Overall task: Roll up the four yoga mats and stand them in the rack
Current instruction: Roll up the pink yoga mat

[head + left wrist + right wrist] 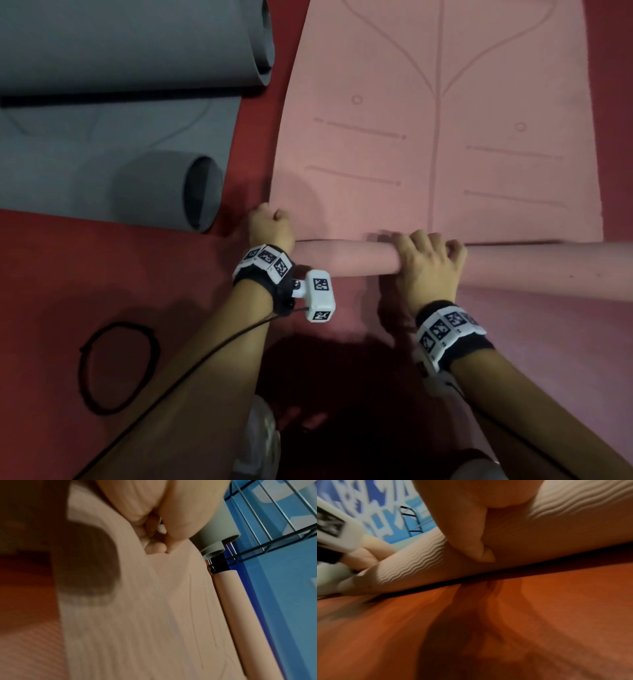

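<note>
Both hands curl over the pink mat (442, 154) roll: left hand (270, 226) at its left end, right hand (428, 263) in the middle.

Head cam looks steeply down, close over the pink mat (445, 120) on the red floor (102, 274). Left wrist cam sits low, facing along it toward the wire rack (274, 520). Right wrist cam skims the floor, sharing the mat's rolled edge (522, 540).

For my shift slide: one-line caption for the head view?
Both hands, left hand and right hand, roll the pink mat on red floor.
</note>
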